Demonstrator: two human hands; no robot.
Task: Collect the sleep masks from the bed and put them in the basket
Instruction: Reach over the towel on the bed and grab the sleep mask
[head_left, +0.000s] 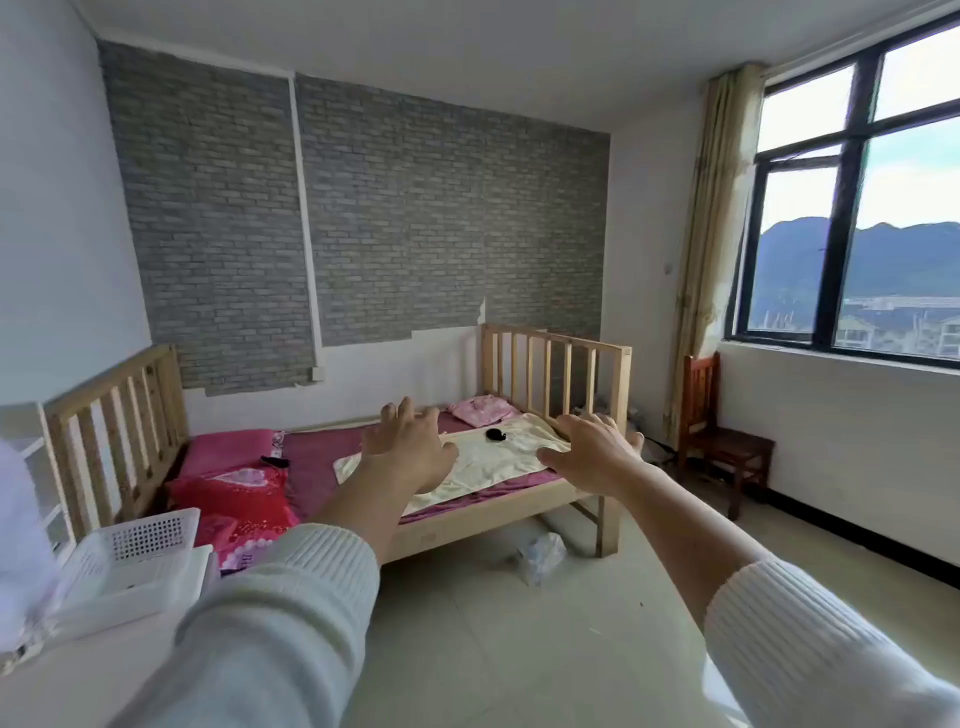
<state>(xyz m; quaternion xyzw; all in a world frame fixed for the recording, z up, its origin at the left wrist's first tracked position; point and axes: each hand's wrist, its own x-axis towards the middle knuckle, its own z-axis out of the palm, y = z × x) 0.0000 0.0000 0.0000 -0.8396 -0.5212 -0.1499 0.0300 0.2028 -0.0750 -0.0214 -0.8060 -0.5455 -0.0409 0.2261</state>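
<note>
A wooden bed (524, 506) stands across the room against the brick-pattern wall. On its cream sheet lies a small black sleep mask (496, 434). Another black mask (274, 461) rests near the pink pillow at the left end. A white perforated basket (136, 553) sits at the lower left on a white surface. My left hand (408, 447) and my right hand (592, 448) are stretched forward in the air, fingers spread, holding nothing, well short of the bed.
A red quilt (236, 506) and a pink pillow (226, 449) lie at the bed's left end, a pink cloth (480, 409) at the far end. A crumpled plastic bag (540, 557) lies on the floor. A wooden chair (719, 439) stands under the window.
</note>
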